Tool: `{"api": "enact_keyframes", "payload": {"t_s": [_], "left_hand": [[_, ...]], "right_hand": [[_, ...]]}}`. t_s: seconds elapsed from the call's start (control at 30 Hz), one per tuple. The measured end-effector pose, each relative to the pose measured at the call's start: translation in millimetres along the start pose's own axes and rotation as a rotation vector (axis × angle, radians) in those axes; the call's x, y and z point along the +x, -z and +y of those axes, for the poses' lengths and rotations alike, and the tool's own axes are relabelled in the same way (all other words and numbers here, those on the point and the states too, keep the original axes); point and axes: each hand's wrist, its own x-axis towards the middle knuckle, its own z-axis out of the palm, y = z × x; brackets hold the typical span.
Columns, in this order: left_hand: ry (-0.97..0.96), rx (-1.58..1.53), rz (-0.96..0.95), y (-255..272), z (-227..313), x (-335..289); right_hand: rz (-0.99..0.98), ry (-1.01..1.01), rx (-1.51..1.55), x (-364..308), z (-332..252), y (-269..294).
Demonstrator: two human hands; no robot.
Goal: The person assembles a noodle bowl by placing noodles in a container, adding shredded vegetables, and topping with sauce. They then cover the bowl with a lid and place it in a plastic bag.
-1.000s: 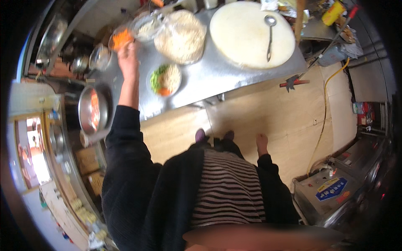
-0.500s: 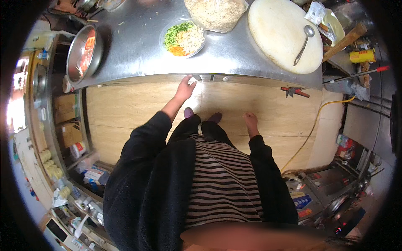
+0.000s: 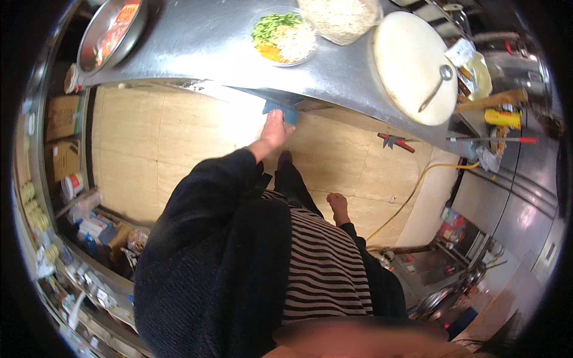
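My left hand [image 3: 276,129] reaches to the front of the steel counter [image 3: 197,53]. Its fingers are closed over the edge of a blue-grey panel [image 3: 289,113], which looks like a door under the countertop, standing out from the counter front. The fingertips are partly hidden. Low at my right side hangs my right hand [image 3: 338,207], empty, with its fingers loosely bent. On the counter sits a clear round bowl of sliced vegetables [image 3: 280,39], green, white and orange. Behind it lies a clear bag of pale, shredded-looking food [image 3: 343,18].
A steel bowl [image 3: 138,27] with a red-printed package stands at the counter's left. At the right, a spoon [image 3: 436,89] rests on a round white board [image 3: 406,59]. A red-and-black tool [image 3: 395,142] and a yellow hose [image 3: 418,186] lie on the floor. Shelves with boxes [image 3: 64,158] line the left.
My left hand has taken hold of the blue-grey panel, which now juts out from the counter front. My body and view have turned, and the right hand still hangs at my side.
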Motion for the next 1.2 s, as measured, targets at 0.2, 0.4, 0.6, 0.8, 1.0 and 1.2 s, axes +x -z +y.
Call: {"api": "enact_keyframes", "payload": {"t_s": [0.2,0.4,0.6,0.8,1.0,1.2], "left_hand": [[0.178,0.028,0.108,13,-4,-103],[0.263,-0.038,0.249,26,-34,-169],[0.185,-0.086,0.322,42,-75,-221],[0.188,-0.123,0.32,59,-119,-264],[0.312,-0.103,0.107,88,-147,-295],[0.269,-0.127,-0.015,91,-162,-290]], "right_hand": [[-0.106,0.173,-0.242,51,-35,2],[-0.355,0.214,-0.487,129,-72,-40],[-0.508,0.572,-0.644,213,-103,-161],[-0.503,0.494,-0.523,278,-156,-307],[-0.509,0.063,-0.067,348,-202,-423],[-0.5,-0.07,0.204,421,-242,-506]]}}
